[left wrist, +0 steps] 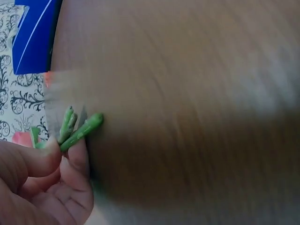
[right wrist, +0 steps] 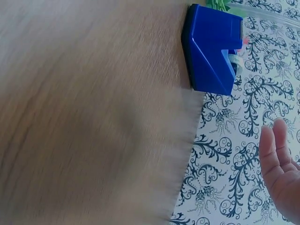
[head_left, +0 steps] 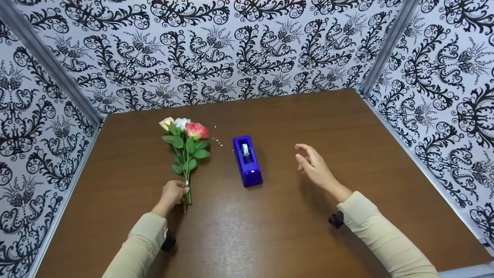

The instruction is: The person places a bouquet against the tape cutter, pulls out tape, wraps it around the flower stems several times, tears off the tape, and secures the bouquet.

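My left hand (head_left: 173,193) pinches the stems (left wrist: 77,131) of a small bouquet of artificial flowers (head_left: 189,150) at the left of the table. The bouquet has a coral bloom (head_left: 197,130), a white one and a cream one, with green leaves. Something shiny (head_left: 187,183) wraps the stems just above my fingers. To the right of the bouquet stands a blue tape dispenser (head_left: 247,166) with a roll of tape (head_left: 246,150) in it. My right hand (head_left: 314,166) hovers to the right of the dispenser, fingers loosely bent and holding nothing.
The brown wooden table (head_left: 308,116) is enclosed by walls (head_left: 200,46) with a black-and-white scroll pattern. Small white specks (head_left: 217,140) lie between the coral bloom and the dispenser. A dark wrist strap (head_left: 336,219) sits at the right cuff.
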`<action>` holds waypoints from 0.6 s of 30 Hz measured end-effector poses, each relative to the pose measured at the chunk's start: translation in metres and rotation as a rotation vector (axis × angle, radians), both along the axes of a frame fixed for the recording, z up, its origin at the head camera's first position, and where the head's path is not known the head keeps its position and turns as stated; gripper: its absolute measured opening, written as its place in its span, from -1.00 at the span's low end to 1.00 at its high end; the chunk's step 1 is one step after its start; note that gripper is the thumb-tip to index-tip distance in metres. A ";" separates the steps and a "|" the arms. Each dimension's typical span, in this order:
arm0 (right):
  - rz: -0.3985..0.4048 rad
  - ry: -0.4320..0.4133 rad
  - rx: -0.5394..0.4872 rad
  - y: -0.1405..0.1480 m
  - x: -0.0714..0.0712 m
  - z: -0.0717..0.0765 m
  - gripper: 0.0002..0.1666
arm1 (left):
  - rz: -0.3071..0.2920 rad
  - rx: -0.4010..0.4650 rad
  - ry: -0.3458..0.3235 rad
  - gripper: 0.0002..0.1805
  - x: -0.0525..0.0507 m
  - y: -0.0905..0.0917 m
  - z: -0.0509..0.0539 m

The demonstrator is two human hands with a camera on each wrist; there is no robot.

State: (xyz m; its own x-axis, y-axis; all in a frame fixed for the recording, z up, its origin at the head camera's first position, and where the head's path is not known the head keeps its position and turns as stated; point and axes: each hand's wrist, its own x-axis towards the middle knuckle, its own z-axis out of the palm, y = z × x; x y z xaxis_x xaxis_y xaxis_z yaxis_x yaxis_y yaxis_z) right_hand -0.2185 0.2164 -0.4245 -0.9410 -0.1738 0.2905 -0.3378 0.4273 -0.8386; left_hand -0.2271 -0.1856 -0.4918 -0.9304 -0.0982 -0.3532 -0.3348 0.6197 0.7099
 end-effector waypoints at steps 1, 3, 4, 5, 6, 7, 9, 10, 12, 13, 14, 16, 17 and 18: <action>-0.001 0.001 -0.001 0.001 0.000 0.000 -0.59 | 0.000 -0.001 0.002 -0.59 0.000 0.000 0.000; 0.000 0.006 0.001 0.003 -0.001 -0.001 -0.60 | -0.002 -0.025 0.012 -0.62 0.001 -0.001 0.002; 0.001 0.009 0.003 0.004 -0.001 -0.002 -0.60 | -0.008 -0.050 0.022 -0.64 0.001 -0.001 0.003; 0.002 0.018 0.005 0.005 -0.002 -0.003 -0.60 | -0.018 -0.083 0.030 -0.66 0.002 -0.001 0.004; -0.002 0.018 -0.001 0.008 -0.005 -0.007 -0.60 | -0.025 -0.117 0.039 -0.68 0.002 -0.001 0.005; -0.006 0.020 0.001 0.011 -0.008 -0.011 -0.60 | -0.036 -0.152 0.050 -0.72 0.003 -0.002 0.006; -0.019 0.028 0.026 0.018 -0.016 -0.020 -0.59 | -0.058 -0.220 0.070 -0.78 0.004 -0.002 0.007; -0.026 0.031 0.049 0.023 -0.020 -0.025 -0.58 | -0.068 -0.248 0.079 -0.80 0.004 -0.001 0.008; -0.045 0.040 0.108 0.035 -0.031 -0.033 -0.56 | -0.084 -0.275 0.088 -0.83 0.005 -0.002 0.009; -0.049 0.054 0.151 0.041 -0.035 -0.035 -0.56 | -0.094 -0.285 0.092 -0.83 0.006 -0.002 0.010; -0.055 0.065 0.192 0.047 -0.039 -0.036 -0.56 | -0.100 -0.294 0.094 -0.83 0.006 -0.003 0.011; -0.061 0.096 0.273 0.061 -0.048 -0.038 -0.55 | -0.107 -0.317 0.118 -0.79 0.007 -0.008 0.014; -0.067 0.118 0.316 0.068 -0.053 -0.039 -0.55 | -0.105 -0.336 0.147 -0.76 0.007 -0.012 0.016; -0.073 0.139 0.363 0.076 -0.057 -0.039 -0.54 | -0.098 -0.362 0.181 -0.72 0.006 -0.016 0.017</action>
State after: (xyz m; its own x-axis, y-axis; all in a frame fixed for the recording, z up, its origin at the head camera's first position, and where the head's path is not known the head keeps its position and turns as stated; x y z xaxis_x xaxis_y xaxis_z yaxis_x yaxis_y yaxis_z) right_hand -0.2759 0.2927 -0.4639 -0.9107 -0.2224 0.3481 -0.3951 0.7148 -0.5769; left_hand -0.2212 -0.2017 -0.4746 -0.9854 -0.0937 -0.1419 -0.1516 0.8626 0.4826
